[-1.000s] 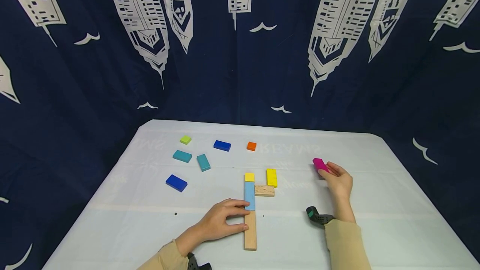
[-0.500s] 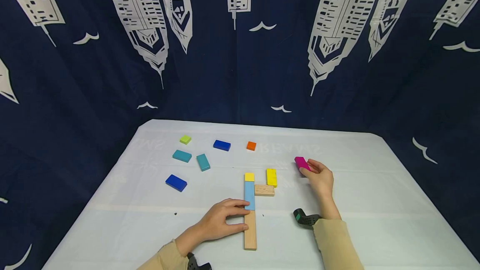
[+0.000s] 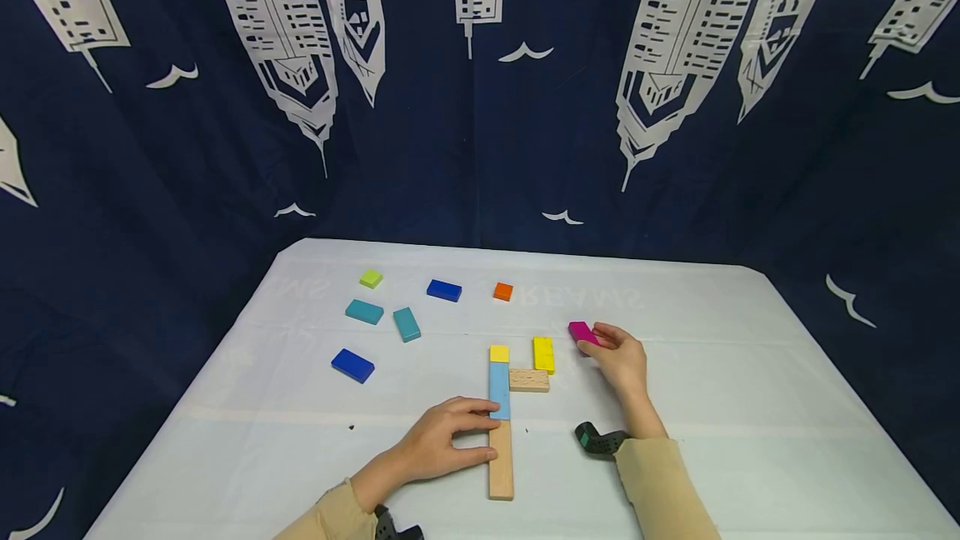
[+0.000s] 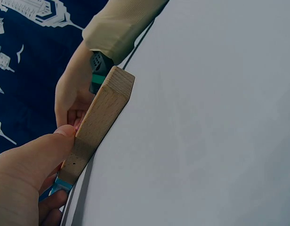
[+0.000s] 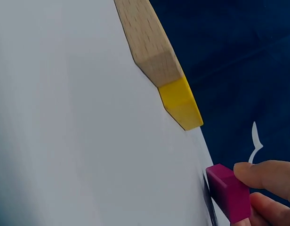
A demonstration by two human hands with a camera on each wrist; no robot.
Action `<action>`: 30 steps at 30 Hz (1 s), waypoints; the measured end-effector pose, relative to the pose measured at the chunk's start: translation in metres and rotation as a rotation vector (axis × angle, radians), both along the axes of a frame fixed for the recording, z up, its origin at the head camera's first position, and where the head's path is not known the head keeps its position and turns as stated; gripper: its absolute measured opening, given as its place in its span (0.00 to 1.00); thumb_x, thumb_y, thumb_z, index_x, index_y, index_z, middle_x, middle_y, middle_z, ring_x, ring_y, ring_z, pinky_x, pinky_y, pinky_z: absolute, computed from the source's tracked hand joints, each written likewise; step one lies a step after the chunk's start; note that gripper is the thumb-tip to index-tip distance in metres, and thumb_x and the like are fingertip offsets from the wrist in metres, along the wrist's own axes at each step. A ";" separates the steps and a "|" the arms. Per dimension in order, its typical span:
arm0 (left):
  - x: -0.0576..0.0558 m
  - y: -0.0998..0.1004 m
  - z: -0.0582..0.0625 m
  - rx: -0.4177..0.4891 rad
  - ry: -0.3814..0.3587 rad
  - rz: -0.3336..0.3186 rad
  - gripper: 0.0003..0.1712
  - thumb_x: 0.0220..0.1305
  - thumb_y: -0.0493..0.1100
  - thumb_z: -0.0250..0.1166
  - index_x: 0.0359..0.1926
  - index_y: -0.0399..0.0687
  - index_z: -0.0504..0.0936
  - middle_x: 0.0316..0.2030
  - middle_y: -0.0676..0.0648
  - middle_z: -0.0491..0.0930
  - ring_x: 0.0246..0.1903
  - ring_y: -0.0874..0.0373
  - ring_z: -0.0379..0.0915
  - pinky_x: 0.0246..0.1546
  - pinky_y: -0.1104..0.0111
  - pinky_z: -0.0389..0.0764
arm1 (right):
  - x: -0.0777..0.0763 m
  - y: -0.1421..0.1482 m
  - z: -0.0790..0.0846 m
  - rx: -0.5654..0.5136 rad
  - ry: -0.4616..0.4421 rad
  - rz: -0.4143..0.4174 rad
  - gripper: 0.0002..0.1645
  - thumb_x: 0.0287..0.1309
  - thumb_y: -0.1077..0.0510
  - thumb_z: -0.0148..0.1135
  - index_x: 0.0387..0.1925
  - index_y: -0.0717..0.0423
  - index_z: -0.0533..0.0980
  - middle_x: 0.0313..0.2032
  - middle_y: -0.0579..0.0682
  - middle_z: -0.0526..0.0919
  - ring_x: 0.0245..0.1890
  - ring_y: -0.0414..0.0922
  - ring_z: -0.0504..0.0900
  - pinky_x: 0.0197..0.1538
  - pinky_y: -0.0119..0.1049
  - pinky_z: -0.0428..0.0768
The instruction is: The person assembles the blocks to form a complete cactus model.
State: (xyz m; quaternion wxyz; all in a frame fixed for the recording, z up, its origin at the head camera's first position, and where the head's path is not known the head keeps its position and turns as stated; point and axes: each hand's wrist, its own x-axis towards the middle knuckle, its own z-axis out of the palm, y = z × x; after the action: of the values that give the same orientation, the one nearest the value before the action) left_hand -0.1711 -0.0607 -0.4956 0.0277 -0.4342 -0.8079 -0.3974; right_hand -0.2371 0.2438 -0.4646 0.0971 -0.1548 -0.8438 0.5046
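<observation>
In the head view my right hand (image 3: 621,362) pinches a magenta block (image 3: 582,332) between thumb and fingers, to the right of a yellow block (image 3: 543,355). The right wrist view shows the magenta block (image 5: 228,193) tilted, close to the white surface. My left hand (image 3: 442,442) rests along the left side of a column of blocks. Its thumb touches a long plain wooden block (image 3: 501,465), and its fingertips lie at the light blue block (image 3: 499,386). A small yellow block (image 3: 498,354) tops the column. A short wooden block (image 3: 529,381) juts out rightward, with the yellow block at its far side.
Loose blocks lie behind and left: blue ones (image 3: 352,366), teal ones (image 3: 364,312), a lime block (image 3: 371,279) and an orange block (image 3: 503,292). A dark patterned cloth (image 3: 480,148) hangs behind the white table (image 3: 787,407).
My right hand has carried the magenta block leftward, towards the yellow block, and slightly nearer to me in the last half second. The left hand and the column have stayed in place.
</observation>
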 end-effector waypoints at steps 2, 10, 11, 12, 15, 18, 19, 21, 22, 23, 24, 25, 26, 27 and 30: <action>0.000 0.000 0.000 -0.001 -0.003 -0.001 0.22 0.60 0.54 0.65 0.51 0.49 0.83 0.56 0.52 0.75 0.56 0.61 0.69 0.56 0.65 0.71 | 0.000 -0.001 -0.001 0.004 0.003 0.012 0.30 0.53 0.56 0.68 0.56 0.65 0.73 0.50 0.64 0.78 0.49 0.54 0.77 0.51 0.43 0.77; -0.001 0.001 0.000 -0.006 -0.013 0.001 0.22 0.60 0.55 0.64 0.51 0.50 0.82 0.56 0.53 0.75 0.56 0.61 0.68 0.56 0.65 0.71 | -0.001 -0.003 -0.006 0.063 0.005 0.070 0.32 0.51 0.58 0.70 0.56 0.66 0.71 0.51 0.65 0.77 0.49 0.55 0.76 0.53 0.46 0.75; -0.001 0.001 0.000 -0.005 -0.013 0.001 0.22 0.60 0.55 0.64 0.51 0.50 0.83 0.56 0.53 0.75 0.56 0.61 0.69 0.56 0.65 0.71 | -0.001 -0.003 -0.006 0.074 -0.008 0.085 0.33 0.50 0.58 0.70 0.57 0.66 0.70 0.51 0.65 0.76 0.49 0.56 0.76 0.53 0.47 0.75; -0.001 0.001 -0.001 -0.004 -0.016 0.001 0.22 0.60 0.55 0.65 0.51 0.50 0.82 0.56 0.53 0.75 0.56 0.61 0.69 0.56 0.65 0.71 | -0.001 -0.002 -0.006 0.079 -0.022 0.104 0.35 0.50 0.57 0.70 0.58 0.66 0.69 0.52 0.65 0.76 0.49 0.56 0.75 0.54 0.48 0.74; -0.001 0.001 -0.001 -0.001 -0.015 -0.001 0.22 0.60 0.55 0.65 0.51 0.50 0.82 0.56 0.54 0.75 0.56 0.61 0.69 0.56 0.65 0.71 | -0.002 0.001 -0.005 0.104 -0.064 0.171 0.39 0.49 0.54 0.71 0.60 0.65 0.67 0.55 0.64 0.73 0.49 0.56 0.73 0.53 0.48 0.73; -0.001 0.000 -0.002 0.003 -0.014 -0.004 0.22 0.60 0.55 0.65 0.51 0.50 0.82 0.56 0.53 0.75 0.56 0.61 0.69 0.55 0.65 0.72 | -0.005 0.004 -0.005 0.139 -0.087 0.230 0.42 0.48 0.53 0.71 0.62 0.64 0.65 0.58 0.63 0.71 0.48 0.55 0.72 0.50 0.45 0.74; -0.001 0.000 -0.002 0.003 -0.010 -0.005 0.22 0.60 0.55 0.65 0.51 0.50 0.82 0.56 0.53 0.75 0.56 0.61 0.69 0.55 0.65 0.72 | -0.006 0.005 -0.005 0.154 -0.088 0.246 0.43 0.47 0.53 0.72 0.63 0.64 0.64 0.58 0.63 0.70 0.47 0.54 0.73 0.48 0.43 0.74; -0.001 0.001 -0.002 0.005 -0.008 -0.006 0.22 0.60 0.55 0.65 0.51 0.50 0.82 0.56 0.53 0.75 0.56 0.61 0.69 0.55 0.65 0.72 | -0.009 0.007 -0.005 0.188 -0.093 0.273 0.45 0.46 0.52 0.72 0.63 0.63 0.63 0.59 0.63 0.70 0.44 0.53 0.73 0.44 0.39 0.74; -0.001 0.001 -0.002 0.006 -0.007 -0.007 0.22 0.60 0.55 0.64 0.51 0.50 0.82 0.56 0.53 0.75 0.56 0.61 0.69 0.55 0.65 0.72 | -0.010 0.007 -0.005 0.204 -0.098 0.285 0.46 0.46 0.51 0.73 0.64 0.63 0.63 0.59 0.62 0.69 0.43 0.52 0.72 0.42 0.38 0.73; -0.001 0.001 -0.002 0.006 -0.007 -0.006 0.22 0.60 0.55 0.64 0.51 0.50 0.82 0.56 0.53 0.75 0.56 0.61 0.69 0.55 0.65 0.72 | -0.012 0.008 -0.005 0.222 -0.104 0.295 0.47 0.45 0.50 0.73 0.64 0.63 0.63 0.59 0.62 0.69 0.42 0.51 0.72 0.40 0.36 0.73; -0.001 0.001 -0.002 0.005 -0.006 -0.005 0.22 0.60 0.55 0.64 0.51 0.50 0.82 0.56 0.53 0.75 0.56 0.61 0.69 0.56 0.65 0.71 | -0.013 0.009 -0.005 0.239 -0.105 0.304 0.48 0.45 0.49 0.73 0.64 0.63 0.62 0.58 0.62 0.69 0.41 0.51 0.72 0.38 0.35 0.72; -0.001 0.001 -0.002 0.005 -0.007 -0.003 0.22 0.60 0.55 0.64 0.51 0.50 0.82 0.56 0.53 0.75 0.56 0.61 0.69 0.56 0.65 0.71 | -0.015 0.009 -0.004 0.255 -0.108 0.313 0.48 0.45 0.49 0.73 0.65 0.63 0.62 0.58 0.62 0.69 0.39 0.50 0.72 0.37 0.35 0.72; -0.001 0.000 -0.002 0.004 -0.008 -0.001 0.22 0.60 0.55 0.64 0.51 0.50 0.82 0.56 0.53 0.75 0.56 0.61 0.69 0.56 0.65 0.71 | -0.016 0.010 -0.004 0.269 -0.112 0.317 0.49 0.45 0.48 0.73 0.65 0.63 0.62 0.57 0.62 0.70 0.38 0.50 0.71 0.36 0.34 0.71; -0.001 0.000 -0.002 0.004 -0.010 0.000 0.22 0.60 0.56 0.64 0.51 0.50 0.82 0.56 0.53 0.75 0.56 0.61 0.69 0.56 0.65 0.71 | -0.018 0.010 -0.003 0.283 -0.113 0.322 0.49 0.45 0.48 0.73 0.65 0.62 0.62 0.55 0.62 0.71 0.37 0.49 0.71 0.35 0.34 0.71; -0.002 0.000 -0.002 0.001 -0.014 0.004 0.22 0.60 0.56 0.64 0.51 0.50 0.82 0.56 0.54 0.75 0.56 0.61 0.69 0.56 0.65 0.71 | -0.021 0.009 -0.002 0.313 -0.108 0.338 0.48 0.44 0.47 0.73 0.63 0.63 0.64 0.48 0.61 0.75 0.34 0.49 0.71 0.33 0.35 0.71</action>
State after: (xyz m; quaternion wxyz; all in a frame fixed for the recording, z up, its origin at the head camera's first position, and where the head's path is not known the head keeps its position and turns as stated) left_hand -0.1726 -0.0607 -0.4974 0.0230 -0.4300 -0.8088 -0.4005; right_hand -0.2585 0.2533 -0.4662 -0.0113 -0.0213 -0.9297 0.3676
